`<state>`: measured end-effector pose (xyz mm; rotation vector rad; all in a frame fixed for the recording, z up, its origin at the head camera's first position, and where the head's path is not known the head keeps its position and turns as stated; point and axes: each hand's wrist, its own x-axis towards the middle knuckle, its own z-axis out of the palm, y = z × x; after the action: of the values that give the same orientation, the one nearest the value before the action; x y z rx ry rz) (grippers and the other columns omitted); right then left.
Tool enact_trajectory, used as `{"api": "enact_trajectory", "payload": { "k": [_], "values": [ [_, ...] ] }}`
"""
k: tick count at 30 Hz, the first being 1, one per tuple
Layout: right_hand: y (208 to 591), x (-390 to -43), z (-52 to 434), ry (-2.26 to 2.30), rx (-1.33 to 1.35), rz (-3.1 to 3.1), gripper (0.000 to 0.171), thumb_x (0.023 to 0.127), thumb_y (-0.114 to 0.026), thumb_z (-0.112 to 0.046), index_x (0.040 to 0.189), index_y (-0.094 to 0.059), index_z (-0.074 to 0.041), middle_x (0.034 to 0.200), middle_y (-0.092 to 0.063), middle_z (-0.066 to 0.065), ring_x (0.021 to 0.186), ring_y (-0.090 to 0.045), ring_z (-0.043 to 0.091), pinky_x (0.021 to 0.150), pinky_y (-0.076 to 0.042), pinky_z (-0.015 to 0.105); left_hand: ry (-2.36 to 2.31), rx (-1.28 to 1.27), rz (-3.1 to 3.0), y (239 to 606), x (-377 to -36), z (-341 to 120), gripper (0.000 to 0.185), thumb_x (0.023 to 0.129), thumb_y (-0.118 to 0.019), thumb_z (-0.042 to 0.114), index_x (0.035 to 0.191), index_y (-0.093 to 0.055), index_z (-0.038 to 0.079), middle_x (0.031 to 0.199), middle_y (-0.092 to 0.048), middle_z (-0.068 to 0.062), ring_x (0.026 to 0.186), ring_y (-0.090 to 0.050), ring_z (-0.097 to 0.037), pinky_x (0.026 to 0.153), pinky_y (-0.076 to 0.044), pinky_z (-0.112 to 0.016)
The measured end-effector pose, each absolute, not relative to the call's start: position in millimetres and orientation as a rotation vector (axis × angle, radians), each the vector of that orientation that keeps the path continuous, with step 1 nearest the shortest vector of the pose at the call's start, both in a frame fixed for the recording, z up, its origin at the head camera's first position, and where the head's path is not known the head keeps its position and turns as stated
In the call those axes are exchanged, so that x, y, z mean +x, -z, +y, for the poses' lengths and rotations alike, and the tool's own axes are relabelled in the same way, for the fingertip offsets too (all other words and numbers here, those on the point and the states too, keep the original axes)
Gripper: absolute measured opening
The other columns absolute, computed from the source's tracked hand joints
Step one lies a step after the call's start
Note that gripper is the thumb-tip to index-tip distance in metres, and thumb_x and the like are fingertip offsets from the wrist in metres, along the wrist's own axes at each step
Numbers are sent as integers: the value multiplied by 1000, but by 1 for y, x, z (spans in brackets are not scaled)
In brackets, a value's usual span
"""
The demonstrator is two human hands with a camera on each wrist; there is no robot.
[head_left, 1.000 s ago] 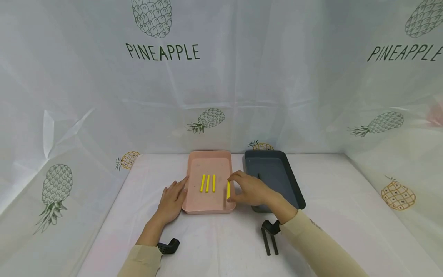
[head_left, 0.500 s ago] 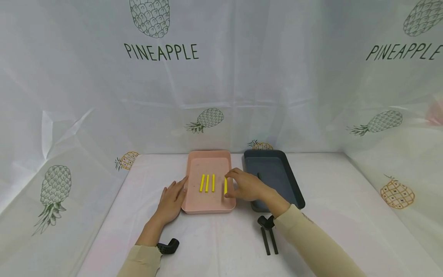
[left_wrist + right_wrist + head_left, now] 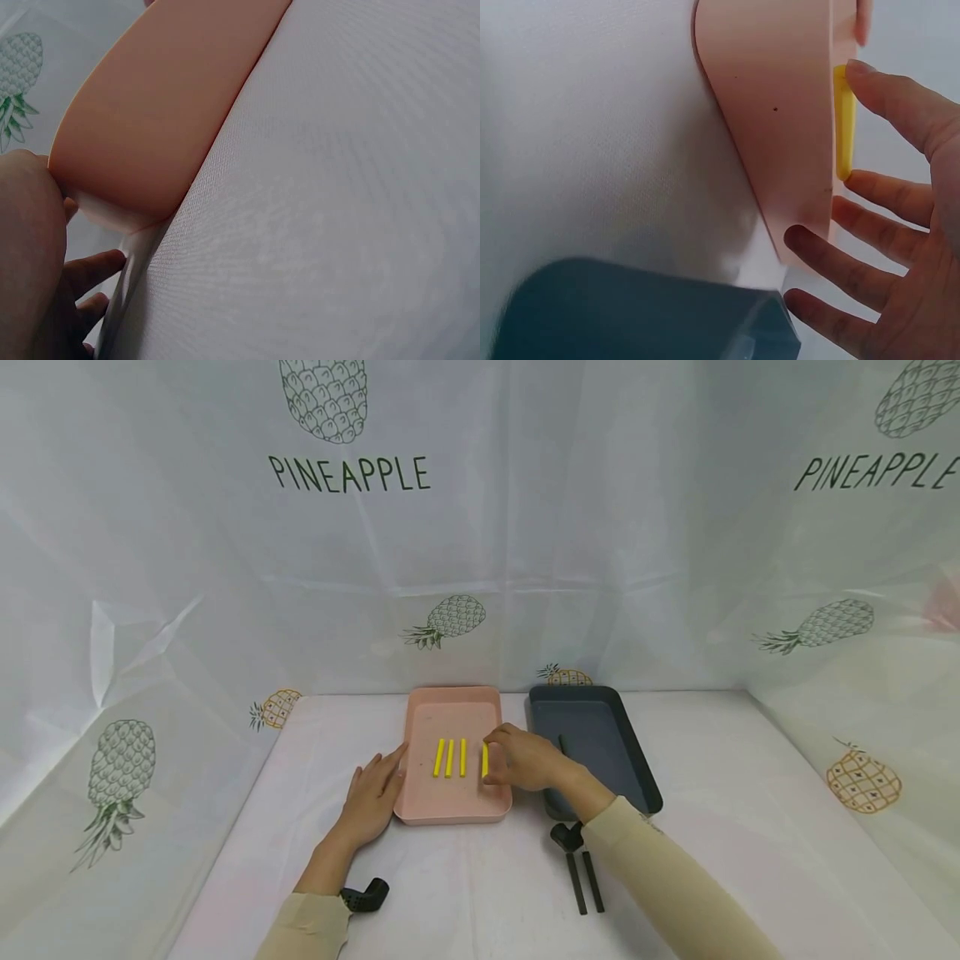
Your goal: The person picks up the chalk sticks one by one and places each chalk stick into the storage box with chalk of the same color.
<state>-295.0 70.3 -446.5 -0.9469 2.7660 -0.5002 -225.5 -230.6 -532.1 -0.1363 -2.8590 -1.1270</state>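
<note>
A pink tray [image 3: 452, 806] lies on the white-covered table, with three yellow sticks [image 3: 449, 758] side by side in its middle. Over its right part my right hand [image 3: 528, 757] pinches another yellow stick [image 3: 844, 124] lengthwise, thumb at one end and index finger at the other. My left hand [image 3: 369, 799] rests at the tray's left side with its fingers fairly straight, touching the rim. In the left wrist view, that hand [image 3: 30, 247] is seen beside the tray's outer wall [image 3: 150, 112]. The right hand's other fingers spread past the tray's near wall in the right wrist view.
A dark blue-grey tray [image 3: 600, 752] stands right of the pink one, holding a dark stick [image 3: 562, 744]. Two dark sticks [image 3: 584, 883] lie on the table in front of it. A patterned white sheet [image 3: 600, 527] hangs behind.
My right hand has moved slightly left and away from me with its yellow stick, closer to the row of three. The left hand has stayed in place.
</note>
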Motion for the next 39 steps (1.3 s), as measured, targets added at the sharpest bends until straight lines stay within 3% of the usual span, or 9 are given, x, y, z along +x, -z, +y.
{"api": "enact_trajectory", "payload": {
  "k": [13, 39],
  "values": [
    [456, -305, 60, 417, -923, 2758, 69, 89, -80, -48, 143, -60, -10, 149, -56, 7, 134, -59, 26, 110, -52, 48, 1117, -141, -2862, 532, -225, -231, 51, 113, -35, 41, 163, -31, 35, 168, -38, -7, 160, -18, -41, 127, 5, -67],
    [458, -317, 49, 439, -825, 2737, 62, 90, -80, -41, 143, -61, -15, 149, -55, 7, 129, -59, 29, 109, -51, 49, 1115, -142, -2854, 534, -227, -231, 51, 113, -37, 39, 163, -32, 34, 167, -39, -6, 160, -18, -41, 127, 4, -68]
  ]
}}
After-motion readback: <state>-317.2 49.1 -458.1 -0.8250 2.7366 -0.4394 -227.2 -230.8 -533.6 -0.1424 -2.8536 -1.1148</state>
